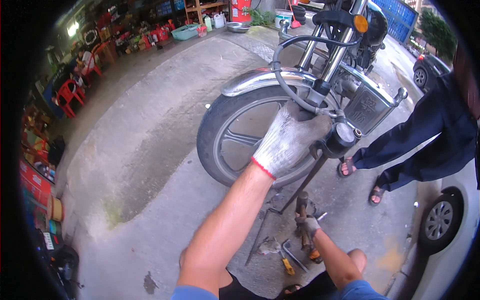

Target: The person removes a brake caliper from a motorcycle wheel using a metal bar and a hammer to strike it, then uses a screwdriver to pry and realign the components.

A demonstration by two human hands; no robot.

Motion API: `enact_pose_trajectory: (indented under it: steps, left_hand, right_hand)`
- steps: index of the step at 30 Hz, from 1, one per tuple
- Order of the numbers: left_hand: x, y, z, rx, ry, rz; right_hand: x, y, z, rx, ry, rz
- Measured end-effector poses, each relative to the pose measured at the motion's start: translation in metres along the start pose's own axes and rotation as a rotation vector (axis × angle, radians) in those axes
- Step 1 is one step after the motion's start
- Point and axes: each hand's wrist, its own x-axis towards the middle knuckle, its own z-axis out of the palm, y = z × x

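Note:
My left hand (290, 137), in a white knit glove with a red cuff, reaches to the lower front fork of a motorcycle. Its fingers close round a part beside a black cylinder with a grey round face (343, 136); the glove hides what they grip. A grey hose (282, 82) loops down to that spot. Behind the hand is the front wheel (206, 131) under a chrome fender (255, 81). Lower down, my gloved right hand (308, 224) is closed on a hammer (302, 198), head up. A dark metal rod (306, 184) slants from the cylinder toward the ground.
On the concrete near my feet lie a yellow-handled screwdriver (288, 266), a bent wrench (296, 255) and a crumpled plastic bag (270, 246). A person in dark trousers (415, 137) stands at right, near a parked car's wheel (441, 220). Red chairs (70, 95) stand far left.

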Motion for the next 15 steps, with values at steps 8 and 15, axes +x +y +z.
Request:
enact_pose_trajectory:
  steps: [8, 15]
  left_hand:
    - [0.001, -0.009, -0.001, 0.039, -0.048, 0.168]
    - [0.016, -0.041, 0.01, 0.151, -0.004, 0.343]
  right_hand:
    - [-0.337, -0.179, -0.059, -0.13, 0.108, -0.546]
    - [-0.466, -0.307, -0.03, -0.48, 0.397, -0.993]
